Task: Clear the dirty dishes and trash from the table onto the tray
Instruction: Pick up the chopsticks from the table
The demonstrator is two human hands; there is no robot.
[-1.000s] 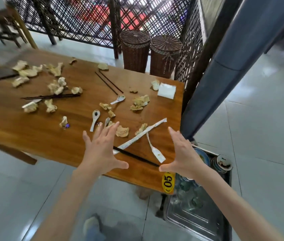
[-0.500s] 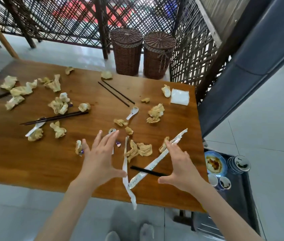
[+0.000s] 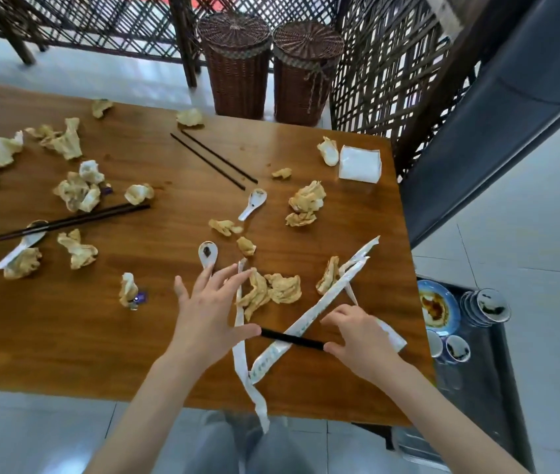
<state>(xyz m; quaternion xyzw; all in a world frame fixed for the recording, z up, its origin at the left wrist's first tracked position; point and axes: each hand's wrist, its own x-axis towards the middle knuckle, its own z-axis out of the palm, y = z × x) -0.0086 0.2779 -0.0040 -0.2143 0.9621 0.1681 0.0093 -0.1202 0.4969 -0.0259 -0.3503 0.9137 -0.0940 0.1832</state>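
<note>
Both hands have dropped onto the black chopstick (image 3: 292, 338), lying crosswise between them: left hand (image 3: 208, 323) fingers spread, right hand (image 3: 360, 340) fingers curled, pinching its end.

Bare arms, grey trousers

Both forearms are uncovered, without sleeves; light grey cloth trousers (image 3: 237, 446) cover the legs below the table edge.

Wooden table (image 3: 155, 323) bears crumpled napkins (image 3: 76, 195), chopsticks (image 3: 213, 160), spoons (image 3: 253, 204).
</note>
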